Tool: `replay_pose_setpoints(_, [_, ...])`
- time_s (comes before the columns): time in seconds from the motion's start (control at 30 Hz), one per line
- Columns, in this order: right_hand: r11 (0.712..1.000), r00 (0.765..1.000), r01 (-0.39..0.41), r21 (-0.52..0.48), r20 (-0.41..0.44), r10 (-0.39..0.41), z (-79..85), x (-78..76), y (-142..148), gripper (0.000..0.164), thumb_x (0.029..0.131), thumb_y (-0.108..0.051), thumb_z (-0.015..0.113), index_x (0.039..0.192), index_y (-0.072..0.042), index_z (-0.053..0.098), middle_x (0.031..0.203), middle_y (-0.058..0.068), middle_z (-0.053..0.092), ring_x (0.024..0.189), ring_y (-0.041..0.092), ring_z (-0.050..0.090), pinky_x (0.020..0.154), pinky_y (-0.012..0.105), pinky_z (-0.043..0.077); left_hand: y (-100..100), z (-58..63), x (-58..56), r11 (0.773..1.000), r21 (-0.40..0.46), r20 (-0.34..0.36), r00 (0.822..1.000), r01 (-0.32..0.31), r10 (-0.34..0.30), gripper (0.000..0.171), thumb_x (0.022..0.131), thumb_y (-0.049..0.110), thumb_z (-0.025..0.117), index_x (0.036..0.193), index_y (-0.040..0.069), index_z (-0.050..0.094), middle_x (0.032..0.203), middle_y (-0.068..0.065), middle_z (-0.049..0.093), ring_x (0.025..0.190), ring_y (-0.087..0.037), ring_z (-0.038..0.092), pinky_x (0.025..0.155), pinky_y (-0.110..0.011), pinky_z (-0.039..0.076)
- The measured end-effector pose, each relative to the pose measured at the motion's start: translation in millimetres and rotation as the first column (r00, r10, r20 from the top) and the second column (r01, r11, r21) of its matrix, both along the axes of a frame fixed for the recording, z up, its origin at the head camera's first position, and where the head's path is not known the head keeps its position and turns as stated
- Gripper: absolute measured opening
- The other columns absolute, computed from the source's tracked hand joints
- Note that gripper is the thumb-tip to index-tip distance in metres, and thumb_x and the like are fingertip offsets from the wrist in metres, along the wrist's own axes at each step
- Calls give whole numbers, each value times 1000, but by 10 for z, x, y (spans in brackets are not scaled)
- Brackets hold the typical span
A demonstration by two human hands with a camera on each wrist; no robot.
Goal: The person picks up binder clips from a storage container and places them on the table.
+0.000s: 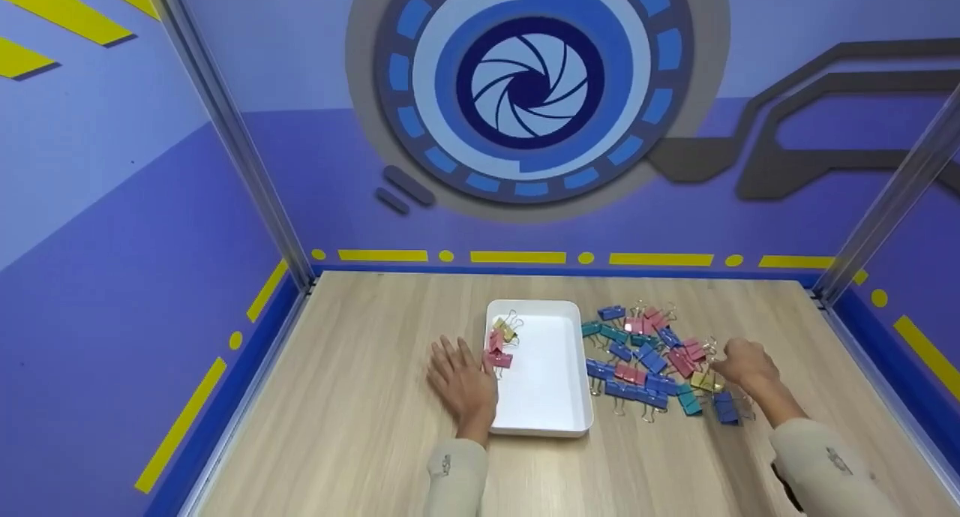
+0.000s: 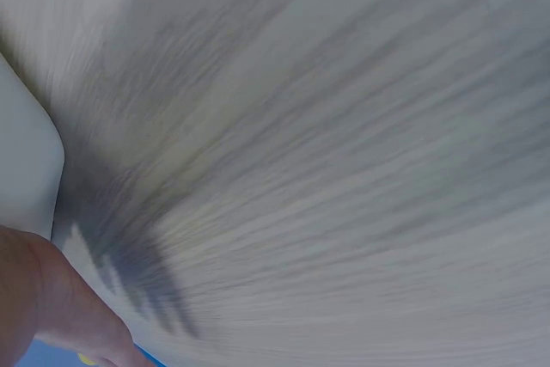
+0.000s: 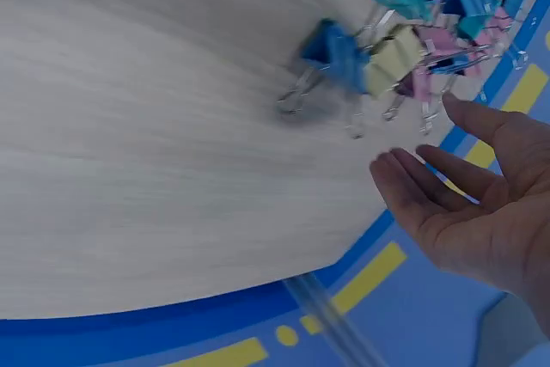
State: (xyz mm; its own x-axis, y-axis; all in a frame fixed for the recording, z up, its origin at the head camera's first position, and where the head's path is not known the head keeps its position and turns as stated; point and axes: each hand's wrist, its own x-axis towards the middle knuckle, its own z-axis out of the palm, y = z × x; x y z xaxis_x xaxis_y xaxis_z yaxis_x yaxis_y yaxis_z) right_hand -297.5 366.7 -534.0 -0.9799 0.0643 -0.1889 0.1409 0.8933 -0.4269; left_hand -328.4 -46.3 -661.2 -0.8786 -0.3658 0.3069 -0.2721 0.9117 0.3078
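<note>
My left hand (image 1: 459, 382), fingers spread, lies flat along the left side of a white tray (image 1: 544, 386). Inside that tray, by its left wall, are a yellow binder clip (image 1: 505, 329) and red binder clips (image 1: 499, 361). My right hand (image 1: 750, 365) hovers at the right end of a loose pile of binder clips. In the right wrist view its thumb and loosely bent fingers (image 3: 400, 186) stand apart with nothing between them. Nearest to it are a yellow binder clip (image 3: 394, 61) and a blue binder clip (image 3: 333, 53), their wire handles folded out.
Several blue, green and red binder clips, among them a blue one (image 1: 651, 359), spread over the wooden table (image 1: 375, 397) right of the tray. Purple-blue panels (image 1: 315, 172) with metal posts (image 1: 247, 142) enclose the table at the back and sides.
</note>
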Motion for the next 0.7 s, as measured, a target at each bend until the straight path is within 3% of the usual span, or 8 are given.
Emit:
replay_pose_setpoints(0.07, [1000,997,-2,5,-82,2,12,-128,-185,38,95,-8,59,117,23,57,102,37,65,87,44,66,72,48,57,-8,-1,-5,1000,-13,-1,1000,-6,6,64,102,50,50,153,12,48,166,-15,34,156,-37,28,124,-58,27])
replay_pose_setpoints(0.13, [1000,981,-3,-11,-193,1,-16,-246,-418,39,95,-5,58,124,20,57,119,41,61,106,54,63,87,59,56,-5,-4,-6,1000,-25,-5,1000,-10,10,65,101,50,52,153,12,48,166,-16,34,155,-38,28,124,-58,28])
replay_pose_setpoints(0.2, [999,939,-15,-39,-344,1,-92,-364,-688,37,92,-1,59,124,18,59,126,41,59,116,57,58,95,63,52,10,-6,-3,1000,-27,-16,1000,-12,11,65,100,50,54,152,12,49,166,-15,34,155,-38,29,124,-58,28])
replay_pose_setpoints(0.27, [996,878,-60,-62,-479,23,-171,-509,-1003,32,91,2,61,121,16,63,126,38,61,118,55,59,98,63,51,7,10,-26,999,-28,-36,999,-21,20,65,99,50,55,152,12,49,166,-15,34,155,-37,29,124,-58,27])
replay_pose_setpoints(0.37, [984,798,-161,-81,-597,81,-316,-691,-1481,30,89,5,66,117,14,65,123,33,65,113,51,63,95,61,54,13,19,-42,999,-40,-51,998,-35,33,66,99,51,56,152,12,50,166,-14,35,155,-37,29,124,-57,28])
replay_pose_setpoints(0.43, [968,801,-235,-84,-581,144,-396,-784,-1778,34,89,3,68,122,12,64,126,31,64,117,50,61,100,60,52,19,10,-45,998,-50,-52,998,-42,39,65,99,52,55,152,13,50,166,-13,36,155,-36,30,124,-57,28])
replay_pose_setpoints(0.6, [926,853,-371,-69,-419,310,-534,-1012,-2405,44,92,-2,71,134,6,60,140,31,55,131,49,53,111,58,45,15,-26,-45,997,-64,-47,998,-41,38,64,100,53,53,151,14,51,165,-12,37,155,-36,31,124,-56,29])
replay_pose_setpoints(0.7, [902,845,-431,-28,-365,392,-582,-1125,-2689,38,90,0,72,127,6,65,139,32,55,129,50,54,110,56,47,-2,-31,-59,997,-60,-59,997,-44,41,64,100,53,54,150,14,53,164,-12,39,154,-36,33,123,-57,30])
